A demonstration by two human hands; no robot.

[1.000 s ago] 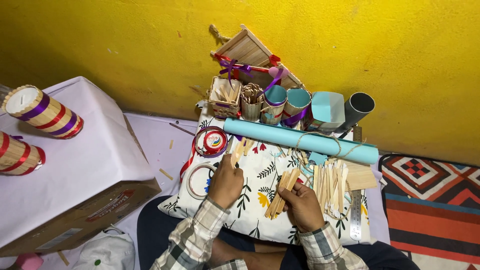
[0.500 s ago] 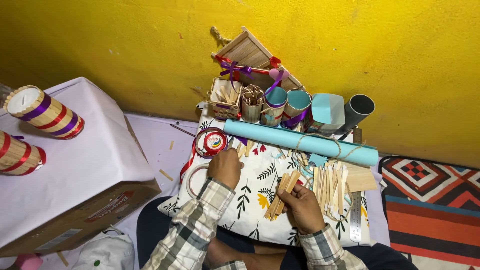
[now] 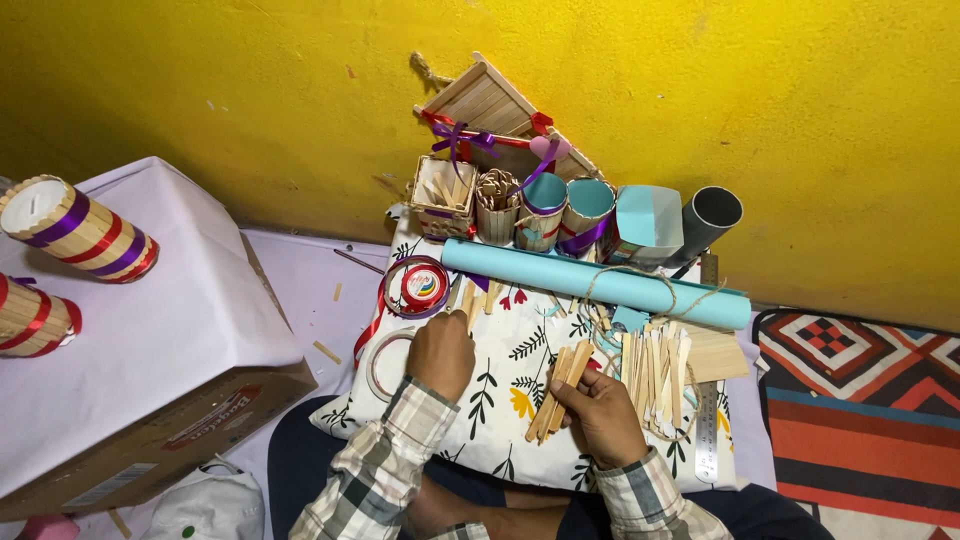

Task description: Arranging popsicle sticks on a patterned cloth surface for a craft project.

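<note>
Yellow wall behind floral cushion (image 3: 500, 400), right hand (image 3: 600, 415) grasping wooden sticks (image 3: 560, 385), left hand (image 3: 440, 352) curled loosely near tape roll (image 3: 385, 360)

Wall (image 3: 250, 90) mustard yellow. Cushion (image 3: 500, 400) white, leaf and flower print. Paper roll (image 3: 590, 283) light blue. Craft sticks (image 3: 556, 392) pale wood. Ribbon spool (image 3: 417, 287) red. Sleeves (image 3: 380, 470) grey-white plaid. Rug (image 3: 860, 400) red, orange, black geometric. Striped tubes (image 3: 80, 230) purple, red.

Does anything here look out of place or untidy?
Yes. Loose sticks lie scattered on the purple sheet, away from the pile on the cushion. The red ribbon has unrolled over the cushion's edge.
</note>
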